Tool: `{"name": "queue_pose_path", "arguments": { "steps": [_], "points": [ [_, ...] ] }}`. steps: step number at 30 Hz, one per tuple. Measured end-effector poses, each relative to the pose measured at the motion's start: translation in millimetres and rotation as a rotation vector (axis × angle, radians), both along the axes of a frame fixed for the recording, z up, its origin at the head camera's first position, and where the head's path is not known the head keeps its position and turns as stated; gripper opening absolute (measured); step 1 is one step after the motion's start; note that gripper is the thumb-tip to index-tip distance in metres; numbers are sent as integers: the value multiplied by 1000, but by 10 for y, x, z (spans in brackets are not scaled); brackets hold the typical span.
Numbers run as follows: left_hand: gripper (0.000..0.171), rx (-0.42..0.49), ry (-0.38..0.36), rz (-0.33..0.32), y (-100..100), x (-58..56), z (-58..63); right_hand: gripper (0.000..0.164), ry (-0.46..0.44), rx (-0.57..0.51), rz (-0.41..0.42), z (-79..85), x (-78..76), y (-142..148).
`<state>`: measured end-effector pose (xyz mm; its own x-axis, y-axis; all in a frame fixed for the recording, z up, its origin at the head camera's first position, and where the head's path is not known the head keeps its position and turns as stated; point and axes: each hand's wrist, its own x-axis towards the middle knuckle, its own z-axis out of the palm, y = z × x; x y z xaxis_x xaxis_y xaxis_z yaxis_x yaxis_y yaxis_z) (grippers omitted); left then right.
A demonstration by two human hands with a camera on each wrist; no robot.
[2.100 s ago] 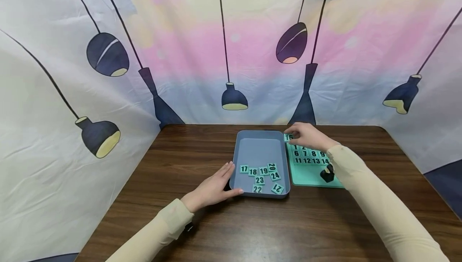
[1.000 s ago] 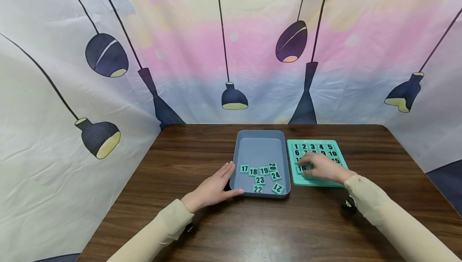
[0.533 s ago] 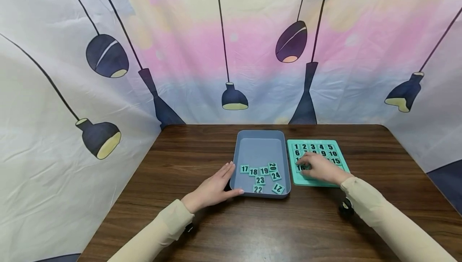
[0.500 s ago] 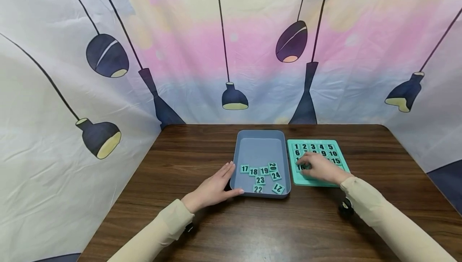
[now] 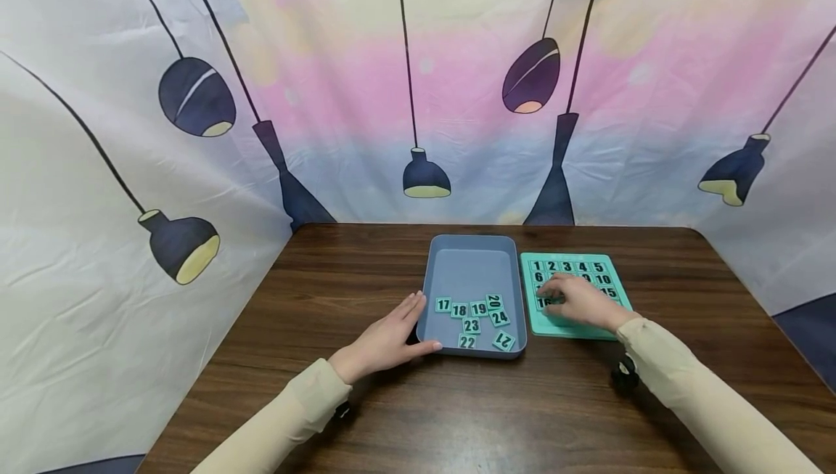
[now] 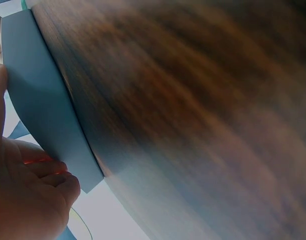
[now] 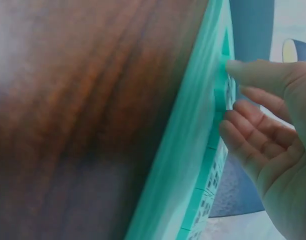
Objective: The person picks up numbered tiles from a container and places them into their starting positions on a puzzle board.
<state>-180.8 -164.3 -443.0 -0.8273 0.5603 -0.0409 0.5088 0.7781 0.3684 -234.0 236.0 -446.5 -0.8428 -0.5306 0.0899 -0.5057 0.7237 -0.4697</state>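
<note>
My left hand (image 5: 382,340) lies along the near left corner of a grey-blue tray (image 5: 472,242), fingers extended on its outer side and thumb at its near edge. In the left wrist view the fingers lean against the tray wall (image 6: 43,95). At the right, my right hand (image 5: 581,302) is over a green number board (image 5: 568,329), thumb and forefinger at the two sides of the number 16 tile (image 5: 544,303) in the fourth row's first place. The right wrist view shows the thumb at the board's recess (image 7: 220,95); the other fingers are loosely bent.
Several loose number tiles, among them 17 (image 5: 443,305), 23 (image 5: 472,326) and 21 (image 5: 503,341), lie in the tray's near half. Board rows above the right hand hold tiles in order, partly hidden. Both stand on a brown wooden table (image 5: 366,256) before a lamp-patterned cloth (image 5: 353,96).
My right hand has brought the 16 tile from behind the board down to the fourth row, then shifted it slightly into the corner place. The left hand and tray stay still.
</note>
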Motion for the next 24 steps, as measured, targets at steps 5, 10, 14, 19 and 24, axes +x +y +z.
{"name": "queue_pose_path", "arguments": {
  "steps": [5, 10, 14, 19, 24],
  "points": [
    [99, 2, 1, -1, 4, 5, 8, 32, -22, -50, -30, 96, -83, 0],
    [99, 3, 3, -3, 0, 9, 8, 38, -51, -143, -69, 257, -220, -89],
    [99, 6, 3, -4, -1, 2, 1, 42, -90, -215, -94, 416, -332, -225],
    [99, 1, 4, -3, -4, 4, -2, 43, -127, -303, -93, 573, -469, -470],
    [99, 4, 3, 3, -4, 7, 8, 40, -135, -359, -50, 657, -565, -784]
  ]
}}
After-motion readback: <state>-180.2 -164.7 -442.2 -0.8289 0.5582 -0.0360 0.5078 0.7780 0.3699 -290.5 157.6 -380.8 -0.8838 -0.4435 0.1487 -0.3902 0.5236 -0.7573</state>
